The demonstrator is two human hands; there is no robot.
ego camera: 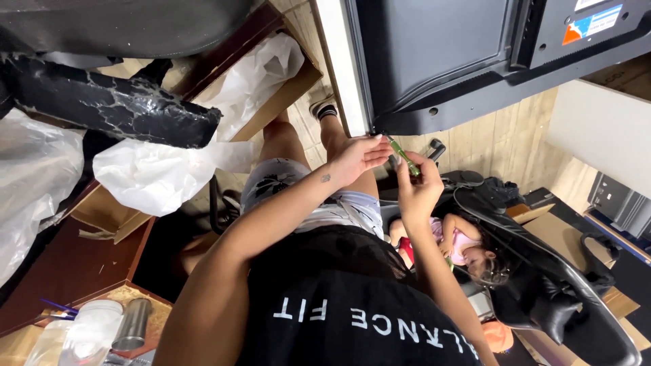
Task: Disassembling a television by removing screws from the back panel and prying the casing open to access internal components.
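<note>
Right hand (417,186) gripped slim green-handled screwdriver (403,155), tip angled at black flat-panel screen (441,61) bottom corner; left hand (359,157) pinched there, apparently steadying tip.

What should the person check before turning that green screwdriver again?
1. Tool held: ok. The right hand grips the green screwdriver.
2. Tip on the screw: cannot tell. The tip points at the lower corner of the black panel, but the spot is too small to see.
3. Other hand helping: ok. The left hand sits right at that corner, fingers by the tool's tip.
4. Panel steady: cannot tell. What holds it up is out of view.
5. Space below: not ok. Another person sits in the black chair just beneath the hands.
</note>
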